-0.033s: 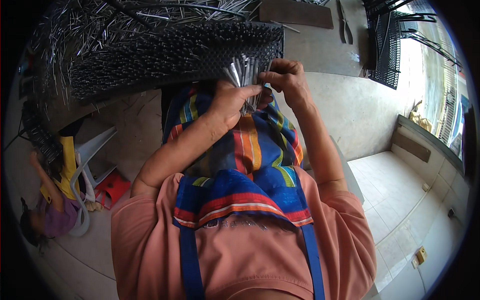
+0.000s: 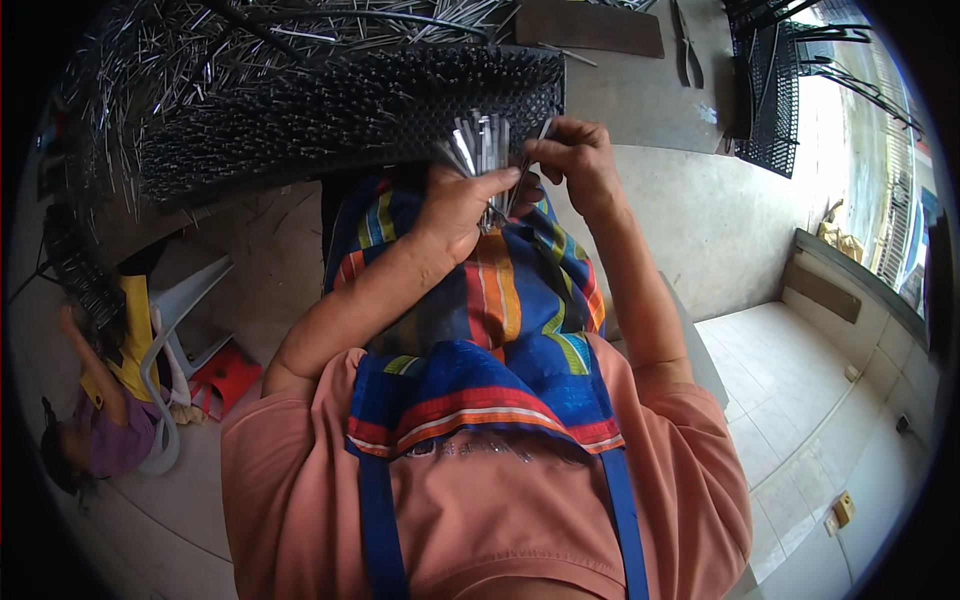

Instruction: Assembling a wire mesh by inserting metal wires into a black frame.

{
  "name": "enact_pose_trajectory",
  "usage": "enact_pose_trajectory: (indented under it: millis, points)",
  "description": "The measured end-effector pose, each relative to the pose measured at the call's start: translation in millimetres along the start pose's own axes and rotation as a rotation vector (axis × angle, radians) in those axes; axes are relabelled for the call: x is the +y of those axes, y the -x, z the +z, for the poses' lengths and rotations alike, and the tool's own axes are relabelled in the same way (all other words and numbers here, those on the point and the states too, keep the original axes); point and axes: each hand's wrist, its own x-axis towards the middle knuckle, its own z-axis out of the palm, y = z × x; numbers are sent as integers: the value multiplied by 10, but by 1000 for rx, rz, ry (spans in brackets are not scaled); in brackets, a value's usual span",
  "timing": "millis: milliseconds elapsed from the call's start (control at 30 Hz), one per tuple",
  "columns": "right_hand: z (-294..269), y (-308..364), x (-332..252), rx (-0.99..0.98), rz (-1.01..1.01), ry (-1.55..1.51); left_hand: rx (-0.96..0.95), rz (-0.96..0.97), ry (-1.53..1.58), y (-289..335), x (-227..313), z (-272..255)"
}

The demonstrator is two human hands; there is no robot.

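My left hand (image 2: 462, 200) is closed around a bundle of thin, shiny metal strips (image 2: 485, 140), which fan out upward above its thumb. Just right of the bundle, my right hand (image 2: 580, 160) pinches a single metal strip (image 2: 545, 130) between thumb and fingers; that strip slants up to the right. Directly beyond both hands lies a long, dark perforated panel (image 2: 300, 125) with many strips standing in its holes. Bare holes show at the panel's right end. The fingers of my left hand are partly hidden behind the bundle.
Loose metal strips (image 2: 150, 70) are heaped at the far left. A brown flat block (image 2: 590, 27) and pliers (image 2: 688, 50) lie on the bench. Black mesh racks (image 2: 770, 110) stand at right. Another person (image 2: 115, 430) sits at far left beside a red object (image 2: 225, 380).
My right hand has shifted slightly to the right, and the strip in its pinch stands out more clearly from the bundle. My left hand stays nearly in place.
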Motion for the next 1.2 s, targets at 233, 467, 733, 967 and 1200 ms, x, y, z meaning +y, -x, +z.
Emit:
enact_pose_trajectory:
  millis: [233,467,733,967,1200]
  points:
    - [-119,-211,-114,524,-490,-171,177,8,-46,25,-184,-155]
    - [-186,-350,-42,505,-746,199,118,32,-55,53,-126,-93]
    - [-208,-383,-61,437,-702,118,134,-12,-42,36,-141,-103]
    - [-172,-436,61,425,-675,414,116,-51,-52,26,-158,-154]
    - [-125,-454,107,501,-790,502,113,-60,-1,1,-150,-166]
